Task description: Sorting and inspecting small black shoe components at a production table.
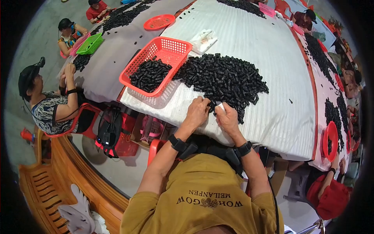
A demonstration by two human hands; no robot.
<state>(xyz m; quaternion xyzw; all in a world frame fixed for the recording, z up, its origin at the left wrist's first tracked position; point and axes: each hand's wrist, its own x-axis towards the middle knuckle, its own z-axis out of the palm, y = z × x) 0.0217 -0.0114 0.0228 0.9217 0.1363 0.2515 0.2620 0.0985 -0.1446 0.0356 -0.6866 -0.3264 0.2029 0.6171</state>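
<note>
A wide heap of small black cylindrical pieces lies on the white-covered table. Both of my hands are at its near edge, close together. The fingers of my left hand are bent and pinched together by the black pieces; what lies between them is hidden. My right hand is closed, and a small white thing shows at its thumb and forefinger; its kind is unclear. Left of the heap, a red plastic basket with perforated walls holds more of the black pieces in its near part.
A white tray with crumpled paper stands behind the heap. Farther left are a red round tray and a green basket. Other people work at the tables around me. A wooden bench and a black-and-red bag stand at lower left.
</note>
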